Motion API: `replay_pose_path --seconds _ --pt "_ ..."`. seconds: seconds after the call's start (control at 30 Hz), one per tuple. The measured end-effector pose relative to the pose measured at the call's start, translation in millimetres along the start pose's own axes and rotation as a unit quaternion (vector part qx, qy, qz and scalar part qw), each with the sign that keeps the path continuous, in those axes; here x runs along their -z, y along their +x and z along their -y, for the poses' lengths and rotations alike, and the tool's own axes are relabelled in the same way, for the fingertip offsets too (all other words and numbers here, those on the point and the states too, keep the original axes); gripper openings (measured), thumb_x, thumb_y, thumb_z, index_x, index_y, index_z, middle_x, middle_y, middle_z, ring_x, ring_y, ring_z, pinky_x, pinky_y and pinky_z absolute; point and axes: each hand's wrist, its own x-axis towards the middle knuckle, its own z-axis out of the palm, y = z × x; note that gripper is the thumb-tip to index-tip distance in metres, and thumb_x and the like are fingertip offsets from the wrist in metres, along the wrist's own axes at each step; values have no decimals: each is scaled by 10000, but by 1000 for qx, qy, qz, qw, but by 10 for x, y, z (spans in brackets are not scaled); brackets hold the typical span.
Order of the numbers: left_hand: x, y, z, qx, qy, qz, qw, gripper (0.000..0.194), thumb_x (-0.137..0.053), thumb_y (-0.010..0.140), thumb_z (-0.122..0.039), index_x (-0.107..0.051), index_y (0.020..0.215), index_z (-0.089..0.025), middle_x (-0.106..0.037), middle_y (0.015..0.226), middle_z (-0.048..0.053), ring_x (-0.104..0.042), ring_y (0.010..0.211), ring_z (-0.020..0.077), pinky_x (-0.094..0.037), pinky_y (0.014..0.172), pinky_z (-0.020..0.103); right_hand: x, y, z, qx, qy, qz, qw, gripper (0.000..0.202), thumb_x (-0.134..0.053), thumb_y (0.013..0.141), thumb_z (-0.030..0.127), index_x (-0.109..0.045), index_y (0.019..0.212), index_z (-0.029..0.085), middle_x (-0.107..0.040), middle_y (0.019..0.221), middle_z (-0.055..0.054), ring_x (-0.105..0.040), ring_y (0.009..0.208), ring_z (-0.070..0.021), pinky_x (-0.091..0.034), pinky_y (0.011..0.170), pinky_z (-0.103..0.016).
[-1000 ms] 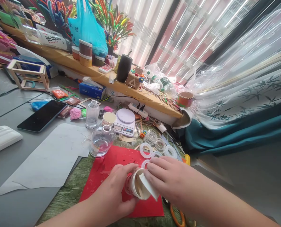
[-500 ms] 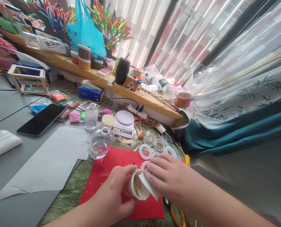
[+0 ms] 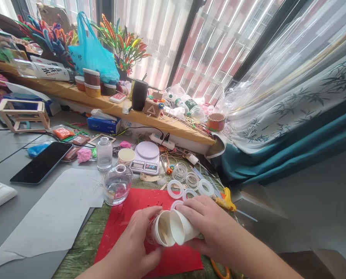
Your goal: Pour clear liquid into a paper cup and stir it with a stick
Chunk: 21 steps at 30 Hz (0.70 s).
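Observation:
My left hand point(image 3: 139, 236) is wrapped round a paper cup point(image 3: 155, 228), which tilts with its mouth toward me and to the right. A flat wooden stick point(image 3: 163, 229) lies inside that cup. My right hand point(image 3: 206, 221) grips a second paper cup point(image 3: 186, 228), tipped on its side so its rim meets or nearly meets the first cup's rim. Both cups are above a red sheet point(image 3: 123, 228). White translucent rings point(image 3: 175, 189) lie just beyond my right hand. What liquid, if any, is in the cups I cannot make out.
Behind the red sheet stand a round glass bottle point(image 3: 118, 185), a taller bottle point(image 3: 104, 155), another paper cup point(image 3: 126, 156) and a kitchen scale point(image 3: 145, 159). A yellow glue gun point(image 3: 227, 199) lies right, orange-handled scissors point(image 3: 221, 269) near my right forearm. White paper point(image 3: 56, 205) and a phone point(image 3: 42, 162) lie left.
My right hand has turned its cup, so its open mouth now shows beside the left cup's rim. The camera view has shifted slightly, moving the background left and down.

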Motion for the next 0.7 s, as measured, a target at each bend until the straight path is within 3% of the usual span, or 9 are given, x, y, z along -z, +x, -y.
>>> replay_pose_path --seconds 0.13,0.23,0.33,0.4,0.47,0.5,0.57,0.7 --pt "-26 -30 13 22 -13 -5 1000 779 -724 786 -168 -497 1503 -372 -704 1408 82 -716 1282 328 -627 1064 481 -118 -120 24 -44 98 -55 993 515 -754 925 170 -624 1419 235 -690 1415 -130 -646 1230 -312 -533 1048 -472" --pt "-42 -60 -38 62 -42 -17 997 707 -720 836 -217 -510 1499 -346 -694 1439 99 -693 1329 331 -599 1117 490 -271 -160 66 -85 219 -131 963 513 -767 894 185 -656 1388 262 -710 1354 -108 -658 1233 -301 -550 1056 -445" --pt "-18 -53 -91 85 -66 -27 994 640 -700 911 -325 -485 1514 -328 -690 1444 123 -687 1336 334 -596 1115 492 -578 -174 126 -165 353 -216 895 477 -810 864 277 -691 1326 272 -739 1306 -97 -687 1215 -319 -584 1030 -452" --pt "30 6 -111 111 -54 -41 991 588 -662 963 -404 -477 1514 -314 -678 1451 140 -685 1336 342 -599 1096 506 -844 -171 170 -248 431 -291 817 573 -841 844 321 -660 1386 273 -730 1391 -112 -681 1295 -345 -578 1083 -487" --pt "95 118 -128 138 -19 -57 989 572 -650 974 -461 -484 1496 -296 -661 1463 152 -669 1353 362 -581 1099 550 -1091 -162 215 -295 502 -348 734 680 -864 841 395 -608 1456 257 -714 1455 -140 -664 1366 -367 -555 1139 -517" --pt "129 191 -139 146 1 -58 988 590 -667 956 -483 -488 1482 -286 -658 1461 157 -659 1360 375 -566 1104 579 -1189 -157 237 -304 522 -365 708 694 -871 838 424 -608 1455 246 -710 1468 -149 -652 1389 -373 -531 1170 -526" --pt "186 348 -165 171 24 -67 983 635 -682 925 -518 -477 1473 -270 -663 1438 158 -678 1311 380 -559 1085 605 -1325 -151 279 -303 549 -378 682 694 -868 843 450 -609 1449 236 -704 1479 -158 -645 1405 -374 -522 1183 -526" --pt "232 583 -176 197 32 -61 978 684 -670 934 -552 -415 1499 -265 -657 1422 144 -685 1300 347 -540 1104 563 -1435 -180 322 -284 562 -369 684 764 -864 825 467 -563 1492 248 -692 1482 -159 -670 1370 -361 -542 1156 -503"
